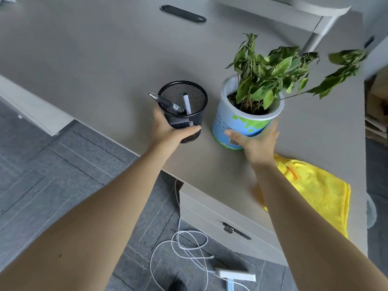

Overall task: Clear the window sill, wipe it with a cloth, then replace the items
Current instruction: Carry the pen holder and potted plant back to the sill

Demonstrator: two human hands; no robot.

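the grey desk (94, 66) is the landmark. a dark oval slot (183, 13) is set in its far part. under its near edge sits a drawer unit (212, 217) with a metal handle (236, 230). on the grey carpet floor (52, 164) below the desk lies a looped white cable (180, 246).

No wording can be read. The blue, white and green plastic plant pot (237, 122) carries rows of small pale print on its blue side, too blurred to make out, and a black-and-white barcode (233, 141) near its base, its digits illegible.
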